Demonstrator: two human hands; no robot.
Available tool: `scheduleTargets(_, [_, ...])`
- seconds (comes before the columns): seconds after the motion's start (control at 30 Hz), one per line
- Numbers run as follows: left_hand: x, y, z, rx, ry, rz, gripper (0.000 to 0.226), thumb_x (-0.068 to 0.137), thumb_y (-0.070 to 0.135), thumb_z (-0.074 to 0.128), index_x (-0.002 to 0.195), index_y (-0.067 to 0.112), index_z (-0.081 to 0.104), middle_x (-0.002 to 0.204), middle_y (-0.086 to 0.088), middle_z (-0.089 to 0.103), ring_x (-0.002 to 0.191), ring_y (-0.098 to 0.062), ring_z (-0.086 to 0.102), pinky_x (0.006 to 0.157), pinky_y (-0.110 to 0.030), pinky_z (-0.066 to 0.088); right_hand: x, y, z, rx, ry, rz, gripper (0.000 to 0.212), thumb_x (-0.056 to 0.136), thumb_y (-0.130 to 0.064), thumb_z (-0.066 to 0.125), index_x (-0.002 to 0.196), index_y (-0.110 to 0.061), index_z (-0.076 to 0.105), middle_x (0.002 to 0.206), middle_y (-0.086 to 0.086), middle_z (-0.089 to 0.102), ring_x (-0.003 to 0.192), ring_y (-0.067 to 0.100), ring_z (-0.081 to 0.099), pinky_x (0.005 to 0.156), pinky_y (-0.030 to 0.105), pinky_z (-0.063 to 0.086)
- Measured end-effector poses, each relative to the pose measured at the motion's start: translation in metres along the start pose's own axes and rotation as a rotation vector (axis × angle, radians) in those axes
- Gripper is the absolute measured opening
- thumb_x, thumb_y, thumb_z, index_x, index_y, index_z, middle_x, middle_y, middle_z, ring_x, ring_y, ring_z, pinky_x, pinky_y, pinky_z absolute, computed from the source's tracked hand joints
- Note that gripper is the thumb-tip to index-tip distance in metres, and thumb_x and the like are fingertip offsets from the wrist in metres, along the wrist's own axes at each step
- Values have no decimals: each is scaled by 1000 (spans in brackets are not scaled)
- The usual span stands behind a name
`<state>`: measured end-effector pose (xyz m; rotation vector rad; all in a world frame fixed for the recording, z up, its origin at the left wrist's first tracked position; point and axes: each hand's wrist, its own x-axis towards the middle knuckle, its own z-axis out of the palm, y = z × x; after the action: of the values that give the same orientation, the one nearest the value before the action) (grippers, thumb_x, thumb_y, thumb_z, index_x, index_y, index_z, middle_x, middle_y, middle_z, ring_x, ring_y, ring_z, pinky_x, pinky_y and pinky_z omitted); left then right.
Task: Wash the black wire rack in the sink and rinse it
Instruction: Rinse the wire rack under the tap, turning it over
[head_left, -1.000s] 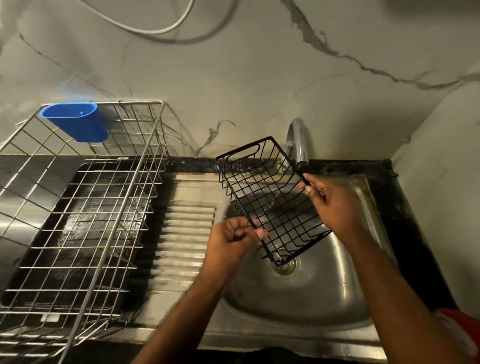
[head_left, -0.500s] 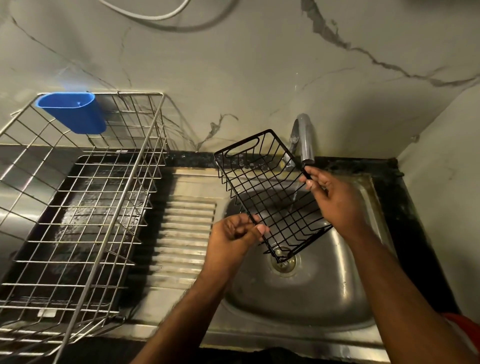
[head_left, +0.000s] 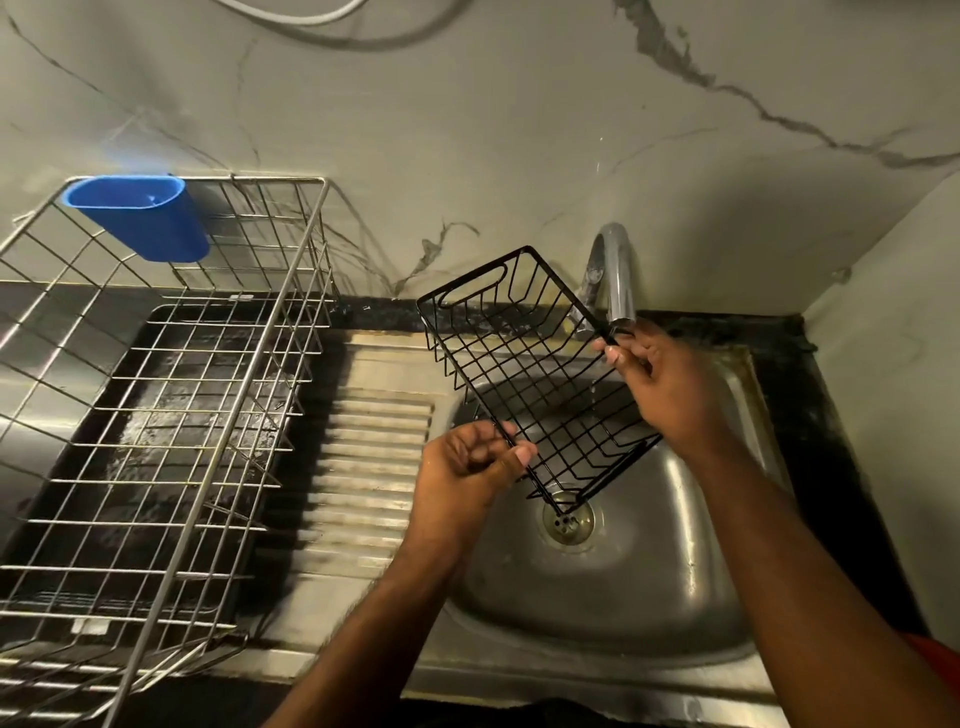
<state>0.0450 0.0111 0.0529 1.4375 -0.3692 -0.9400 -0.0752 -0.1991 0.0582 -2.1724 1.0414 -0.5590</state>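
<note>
The black wire rack (head_left: 524, 364) is a small basket, held tilted above the steel sink (head_left: 613, 587). My left hand (head_left: 467, 467) grips its near left rim with curled fingers. My right hand (head_left: 660, 384) pinches the far right rim, just under the spout of the chrome tap (head_left: 618, 280). The rack's lowest corner hangs over the drain (head_left: 567, 522). A thin trickle of water falls beside my right hand.
A large silver wire dish rack (head_left: 171, 395) stands on a black tray at the left, with a blue plastic cup (head_left: 140, 215) hooked on its back rim. A ribbed steel drainboard (head_left: 374, 467) lies between it and the sink. Marble walls close the back and right.
The rack and both hands have stayed almost in place over the sink; the view has shifted slightly. Both grips are unchanged.
</note>
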Motion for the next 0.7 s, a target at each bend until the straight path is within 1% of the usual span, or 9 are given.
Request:
scheduleTargets(0.1, [1,1,2,-14,8,-18,21,84,7,79,104,7,71,78,0,74,78,-9,69,81,-27,53,2,-2,-1,0,-5,3,36,101,-26,57,137,-25,58,118,-8,70,99,0,58,64,2,33])
scheduleTargets(0.2, [3,2,5,-63,30,-46,25,86,4,76,110,8,67,82,-3,73,84,-17,72,84,-31,55,3,-6,1,46,6,11,35,100,-21,61,134,-22,61,112,-17,65,96,-3,59,66,-6,36])
scheduleTargets(0.27, [4,3,7,-147,44,-72,25,89,-1,71,112,7,63,88,-4,76,96,-24,76,87,-32,57,4,-7,1,127,-4,36,33,97,-19,64,129,-21,64,105,-22,64,94,-17,60,70,-7,35])
scheduleTargets(0.33, [5,3,9,-174,50,-83,24,92,0,68,111,12,61,91,-2,77,103,-26,75,88,-36,56,5,-6,0,178,-36,46,26,94,-15,68,119,-21,64,96,-26,62,82,-29,55,67,-6,37])
scheduleTargets(0.37, [6,4,9,-162,49,-81,23,93,1,67,111,15,60,92,-1,78,104,-24,75,87,-39,55,5,-5,0,201,-56,50,25,92,-13,70,115,-22,64,95,-26,62,81,-29,54,68,-5,39])
scheduleTargets(0.43, [6,5,10,-138,48,-72,23,96,1,64,110,17,58,93,1,78,104,-22,75,84,-40,54,5,-3,-1,216,-81,46,28,89,-14,74,115,-22,66,98,-16,69,89,-23,58,77,0,46])
scheduleTargets(0.53, [6,7,14,-136,48,-68,22,96,2,64,112,16,58,97,-2,76,104,-22,75,84,-40,53,5,-5,-2,224,-85,23,34,86,-12,76,118,-23,66,100,-3,71,94,-18,58,82,1,43])
scheduleTargets(0.63, [5,9,15,-144,53,-63,23,95,3,65,113,16,58,101,-6,75,104,-22,75,82,-37,53,6,-7,-1,252,-73,-3,38,88,-6,73,121,-21,61,102,-9,68,88,-26,53,73,-8,35])
scheduleTargets(0.7, [4,11,15,-142,53,-58,23,95,3,65,114,14,59,102,-8,74,103,-21,75,81,-35,53,8,-9,-1,289,-75,-18,43,90,-6,71,126,-26,57,110,-12,68,93,-23,56,78,-6,38])
